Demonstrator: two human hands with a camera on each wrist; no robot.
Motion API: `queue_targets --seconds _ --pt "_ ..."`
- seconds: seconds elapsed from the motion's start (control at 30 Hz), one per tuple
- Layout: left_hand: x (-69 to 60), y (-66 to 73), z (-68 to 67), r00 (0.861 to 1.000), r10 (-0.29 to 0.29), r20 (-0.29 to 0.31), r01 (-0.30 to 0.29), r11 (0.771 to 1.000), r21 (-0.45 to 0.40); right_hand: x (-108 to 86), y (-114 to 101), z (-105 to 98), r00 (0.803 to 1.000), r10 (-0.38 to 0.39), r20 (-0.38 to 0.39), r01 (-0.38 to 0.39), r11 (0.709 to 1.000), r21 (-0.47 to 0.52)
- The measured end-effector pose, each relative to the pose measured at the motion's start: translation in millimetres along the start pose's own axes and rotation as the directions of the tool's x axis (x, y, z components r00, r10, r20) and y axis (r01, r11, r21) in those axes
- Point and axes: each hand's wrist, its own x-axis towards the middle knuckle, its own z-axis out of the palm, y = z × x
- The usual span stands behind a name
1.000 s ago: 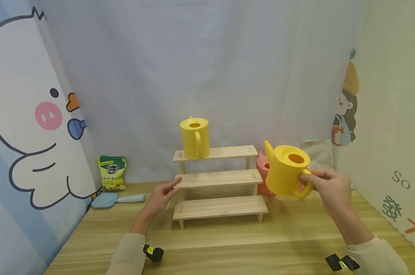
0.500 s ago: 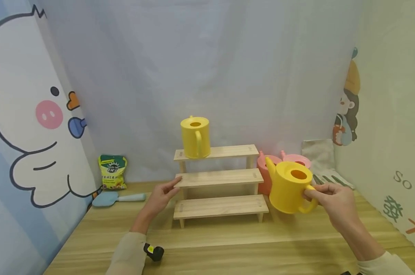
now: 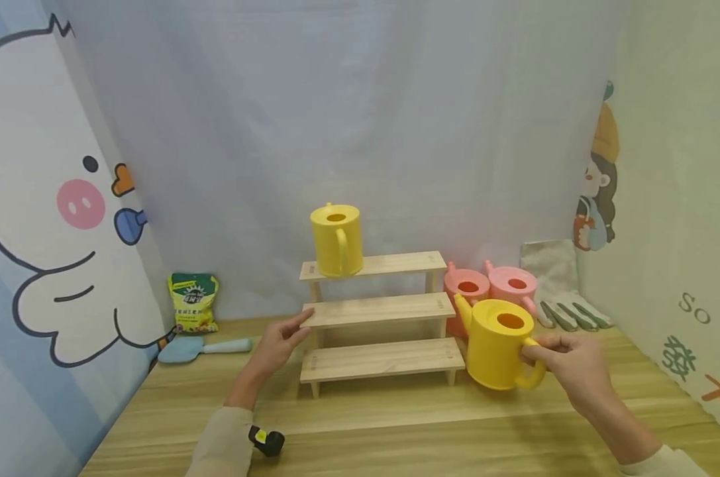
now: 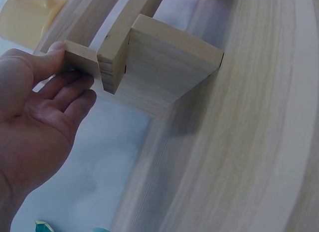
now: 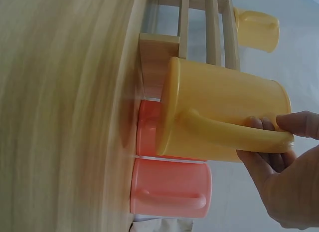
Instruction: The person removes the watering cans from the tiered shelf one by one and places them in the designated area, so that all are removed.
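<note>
Since the earlier head views, the right hand (image 3: 574, 368) and the yellow watering can it carries (image 3: 493, 351) have moved lower in the frame, so we now see more of the coral watering can (image 3: 453, 291) and the pink watering can (image 3: 499, 285) behind them. We see the left hand (image 3: 273, 348) at the same place, left of centre.

Our right hand grips the carried can by its handle, thumb and fingers closed around it, in the lower right of the frame. It appears to hang off the wooden table (image 3: 360, 424), with its spout towards the upper left; we cannot tell how high it is. Our left hand pinches the left end of the middle board of the three-tier wooden shelf (image 3: 383, 358), fingers curled beneath.

As for progress, we judge it only partway. One yellow can (image 3: 326, 248) already stands upright on the left part of the top tier, near the centre of the frame. The carried can is not yet on any tier, and the coral and pink ones stand side by side off the shelf, right of centre, near the fabric gloves (image 3: 553, 278).
</note>
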Motion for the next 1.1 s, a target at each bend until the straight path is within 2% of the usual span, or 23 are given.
queue_targets --seconds 0.13,0.43,0.8,1.1 --pt "-1.5 -0.1 0.1 1.0 0.004 0.025 -0.004 1.0 -0.007 -1.0 4.6 4.2 0.999 0.044 0.004 -0.044 0.998 -0.034" --pt "4.7 -0.4 3.6 0.999 0.02 0.026 -0.02 1.0 0.009 -4.1 14.9 4.7 0.985 0.164 0.042 -0.162 0.985 -0.061" --pt "3.0 -0.1 0.9 1.0 0.011 0.014 -0.011 1.0 -0.013 0.4 12.0 4.6 0.983 0.171 0.067 -0.158 0.972 -0.174" --pt "-0.9 -2.2 -1.6 1.0 0.003 0.003 -0.003 1.0 -0.014 0.3 11.9 11.3 0.979 0.179 0.097 -0.166 0.977 -0.132"
